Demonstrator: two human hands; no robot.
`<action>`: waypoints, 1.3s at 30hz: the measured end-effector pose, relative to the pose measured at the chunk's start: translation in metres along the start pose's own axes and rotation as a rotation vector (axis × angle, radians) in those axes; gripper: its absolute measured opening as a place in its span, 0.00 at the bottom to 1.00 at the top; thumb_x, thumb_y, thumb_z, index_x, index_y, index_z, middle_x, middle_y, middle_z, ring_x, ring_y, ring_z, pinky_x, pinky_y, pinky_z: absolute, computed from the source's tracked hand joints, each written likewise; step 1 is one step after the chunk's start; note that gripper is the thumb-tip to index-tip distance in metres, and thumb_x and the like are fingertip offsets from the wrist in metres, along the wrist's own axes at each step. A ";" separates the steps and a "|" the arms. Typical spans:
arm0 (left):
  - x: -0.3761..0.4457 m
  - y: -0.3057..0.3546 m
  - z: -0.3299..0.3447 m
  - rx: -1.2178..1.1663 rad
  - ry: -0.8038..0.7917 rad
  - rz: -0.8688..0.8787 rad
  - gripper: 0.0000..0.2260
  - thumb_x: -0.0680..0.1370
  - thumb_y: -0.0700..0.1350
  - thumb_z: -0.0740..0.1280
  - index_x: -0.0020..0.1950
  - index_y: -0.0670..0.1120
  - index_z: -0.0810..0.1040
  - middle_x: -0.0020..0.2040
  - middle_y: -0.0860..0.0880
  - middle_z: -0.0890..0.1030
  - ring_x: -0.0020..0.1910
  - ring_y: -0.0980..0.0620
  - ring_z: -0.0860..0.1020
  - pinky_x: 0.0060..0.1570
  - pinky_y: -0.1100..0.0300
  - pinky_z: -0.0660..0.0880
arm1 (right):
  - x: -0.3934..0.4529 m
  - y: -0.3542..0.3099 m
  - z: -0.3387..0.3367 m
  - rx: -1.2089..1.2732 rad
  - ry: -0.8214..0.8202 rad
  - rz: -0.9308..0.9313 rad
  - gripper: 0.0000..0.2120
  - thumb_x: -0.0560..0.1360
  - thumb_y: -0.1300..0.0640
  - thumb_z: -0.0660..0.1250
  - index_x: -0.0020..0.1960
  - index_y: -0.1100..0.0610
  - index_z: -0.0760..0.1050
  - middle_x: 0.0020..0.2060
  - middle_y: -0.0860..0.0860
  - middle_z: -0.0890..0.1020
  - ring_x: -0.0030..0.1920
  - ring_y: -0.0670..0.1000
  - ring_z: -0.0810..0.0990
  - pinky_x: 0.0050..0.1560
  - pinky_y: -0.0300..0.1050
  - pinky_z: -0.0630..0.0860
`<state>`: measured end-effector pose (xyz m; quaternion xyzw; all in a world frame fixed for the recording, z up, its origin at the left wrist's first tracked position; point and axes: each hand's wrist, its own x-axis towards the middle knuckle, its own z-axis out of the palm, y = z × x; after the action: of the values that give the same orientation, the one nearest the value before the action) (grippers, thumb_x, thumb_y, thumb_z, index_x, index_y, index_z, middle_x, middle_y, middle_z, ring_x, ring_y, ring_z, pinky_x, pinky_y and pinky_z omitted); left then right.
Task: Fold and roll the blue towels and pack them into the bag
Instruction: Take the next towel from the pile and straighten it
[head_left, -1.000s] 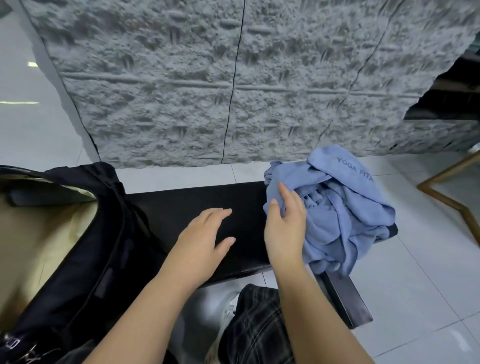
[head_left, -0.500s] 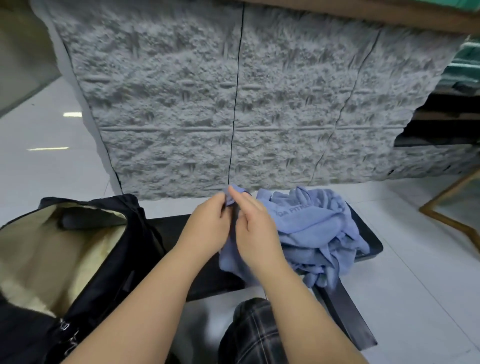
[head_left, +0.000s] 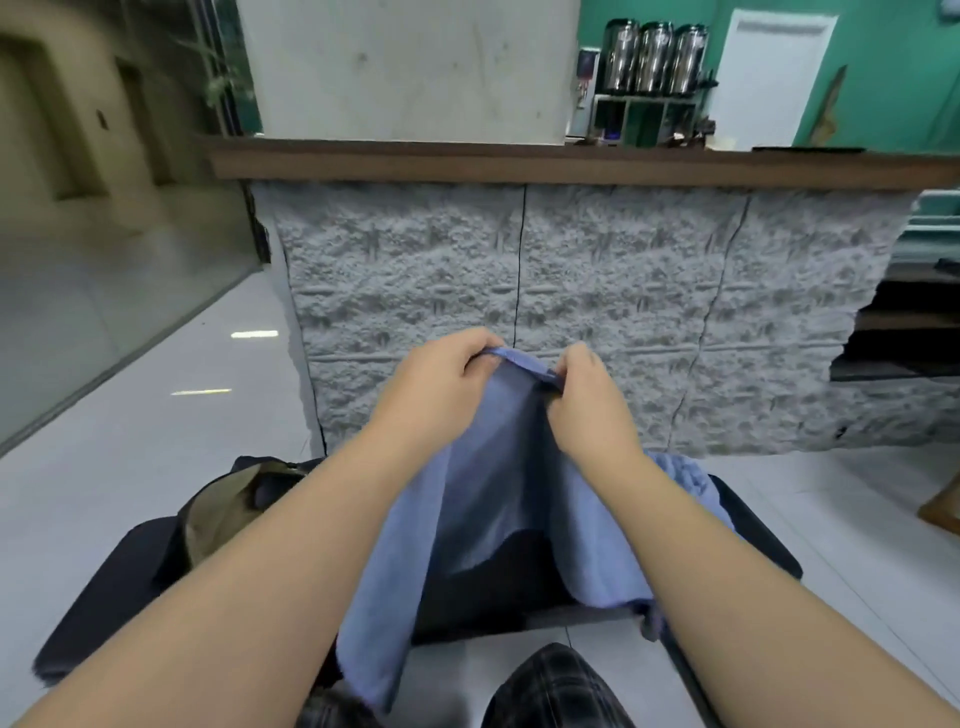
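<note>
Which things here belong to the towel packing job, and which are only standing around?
Belong to the job:
- blue towel, held up by the left hand and right hand
- other blue towels on the bench
- open bag

Standing around:
- metal canisters
- stone-textured counter

Bare forearms, no sleeves, dark plaid trousers

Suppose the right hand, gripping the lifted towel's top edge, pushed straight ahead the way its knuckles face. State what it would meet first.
Most likely the grey stone-textured counter front. The right hand holds the blue towel up before it, with nothing visible between; the gap's depth is unclear from this one view.
</note>
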<state>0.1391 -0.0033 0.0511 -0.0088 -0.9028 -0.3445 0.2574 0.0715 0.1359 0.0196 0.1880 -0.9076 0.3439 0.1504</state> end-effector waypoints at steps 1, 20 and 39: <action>0.000 0.007 -0.009 -0.010 0.018 0.012 0.08 0.79 0.42 0.60 0.44 0.52 0.76 0.33 0.56 0.73 0.35 0.56 0.71 0.39 0.58 0.67 | 0.000 -0.004 -0.007 0.023 0.012 -0.017 0.08 0.73 0.69 0.57 0.47 0.57 0.63 0.49 0.57 0.73 0.46 0.60 0.72 0.40 0.51 0.65; -0.037 0.070 -0.123 -0.088 0.207 -0.008 0.10 0.81 0.43 0.58 0.42 0.52 0.75 0.39 0.51 0.76 0.37 0.56 0.71 0.36 0.70 0.66 | -0.031 -0.043 -0.067 0.158 -0.028 -0.074 0.11 0.70 0.69 0.60 0.45 0.54 0.70 0.43 0.53 0.78 0.45 0.55 0.76 0.43 0.47 0.70; -0.054 0.030 -0.082 -0.382 0.248 -0.378 0.04 0.77 0.43 0.64 0.48 0.43 0.72 0.38 0.46 0.76 0.36 0.49 0.73 0.37 0.53 0.71 | -0.061 -0.090 -0.048 0.467 -0.374 -0.056 0.22 0.74 0.59 0.62 0.67 0.48 0.65 0.53 0.49 0.76 0.54 0.48 0.76 0.50 0.39 0.69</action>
<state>0.2294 -0.0229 0.0953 0.1533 -0.7688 -0.5486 0.2908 0.1720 0.1208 0.0806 0.3027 -0.8105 0.4982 -0.0574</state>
